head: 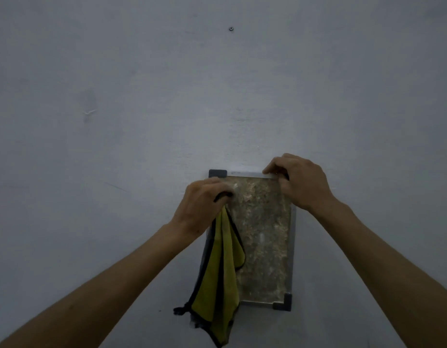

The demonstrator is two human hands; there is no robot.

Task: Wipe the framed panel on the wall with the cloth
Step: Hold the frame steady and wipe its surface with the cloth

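Wiping is judged to be just starting, or stopped for a moment. The framed panel is seen low on the wall, speckled and dull. Its top right corner is gripped by the right hand, with the fingers curled over the rim. The yellow cloth is pinched by the left hand near the top left corner, and most of it is left hanging down over the panel's left side. Next, the cloth should be bunched up and pressed flat on the panel, then rubbed across while the frame is kept steady. No boxes, bowls or other holders are seen. A small screw is seen high on the wall.
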